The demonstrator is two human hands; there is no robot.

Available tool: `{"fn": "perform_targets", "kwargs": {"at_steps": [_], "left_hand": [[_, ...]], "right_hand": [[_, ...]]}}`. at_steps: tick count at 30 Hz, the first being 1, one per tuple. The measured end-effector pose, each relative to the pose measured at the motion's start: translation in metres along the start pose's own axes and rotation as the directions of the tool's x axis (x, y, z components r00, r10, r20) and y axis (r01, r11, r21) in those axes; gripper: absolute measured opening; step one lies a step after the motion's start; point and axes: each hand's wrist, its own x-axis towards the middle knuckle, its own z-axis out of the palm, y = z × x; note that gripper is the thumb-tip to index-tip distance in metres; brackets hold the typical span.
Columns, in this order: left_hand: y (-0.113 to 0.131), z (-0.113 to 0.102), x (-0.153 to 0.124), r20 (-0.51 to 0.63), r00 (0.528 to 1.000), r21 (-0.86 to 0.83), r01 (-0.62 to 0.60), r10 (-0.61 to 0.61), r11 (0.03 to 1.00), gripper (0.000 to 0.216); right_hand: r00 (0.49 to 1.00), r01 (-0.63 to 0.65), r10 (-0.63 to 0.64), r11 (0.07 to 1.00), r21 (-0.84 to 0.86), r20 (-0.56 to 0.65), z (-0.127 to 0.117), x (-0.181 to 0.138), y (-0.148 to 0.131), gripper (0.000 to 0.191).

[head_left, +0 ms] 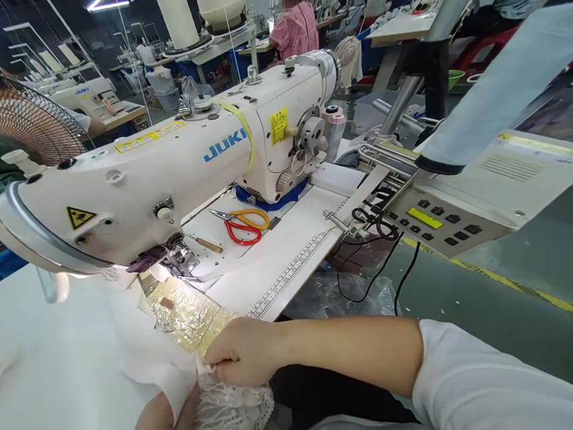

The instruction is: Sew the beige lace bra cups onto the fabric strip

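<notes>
My right hand [246,352] is closed, its fingers curled on the edge of a white lace piece [228,414] at the front of the table. Close by on the left, my left hand [164,423] is wrapped by a fold of plain white fabric [151,360], with its fingers closed on it. The fabric runs forward beneath the sewing head. Beyond my hands stands a white JUKI sewing machine [182,164], its needle area lit. A crinkled clear-yellowish taped plate [189,310] lies in front of the needle. The lace hangs down towards my lap.
Scissors [242,225] with red and orange handles and a wooden-handled awl [209,244] lie on the machine bed. A printed ruler [291,271] runs along its edge. At right are a control box [465,192] and a metal tape guide [352,219]; a fan [7,119] stands left.
</notes>
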Motion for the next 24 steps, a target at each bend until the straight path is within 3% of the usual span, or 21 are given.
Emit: {"fn": "perform_targets", "kwargs": {"at_steps": [3,9,14,16,19,21,22,24], "left_hand": [[0.0,-0.004,0.005,0.087,0.996,0.026,-0.009,0.006,1.0,0.035],[0.003,0.0,-0.019,-0.171,0.975,-0.015,0.139,-0.14,0.99,0.048],[0.032,0.023,-0.032,-0.206,0.949,-0.341,0.159,-0.239,0.927,0.05],[0.04,0.029,-0.031,-0.147,0.938,-0.563,0.182,-0.314,0.806,0.053],[0.048,0.031,-0.031,0.054,0.915,-0.818,0.27,-0.4,0.508,0.057],[0.053,0.028,-0.032,0.15,0.898,-0.894,0.302,-0.414,0.331,0.054],[0.055,0.026,-0.033,0.176,0.895,-0.917,0.3,-0.409,0.262,0.052],[0.06,0.022,-0.032,0.195,0.899,-0.949,0.275,-0.392,0.158,0.048]], "right_hand": [[0.999,-0.015,0.015,1.0,0.001,-0.042,0.0,0.002,0.001,0.027],[0.967,-0.038,0.044,0.999,0.031,-0.253,-0.003,-0.014,0.002,0.015],[0.924,-0.068,0.06,0.998,-0.006,-0.376,0.006,-0.025,0.0,0.022],[0.9,-0.098,0.082,0.995,-0.014,-0.428,0.009,-0.027,-0.002,0.026],[0.864,-0.142,0.13,0.99,0.011,-0.487,0.008,-0.037,0.001,0.023],[0.84,-0.123,0.183,0.981,0.149,-0.51,0.005,-0.053,0.008,0.022],[0.824,-0.077,0.24,0.945,0.318,-0.513,0.005,-0.062,0.013,0.028],[0.87,0.034,0.267,0.806,0.591,-0.414,0.008,-0.082,0.025,0.049]]}}
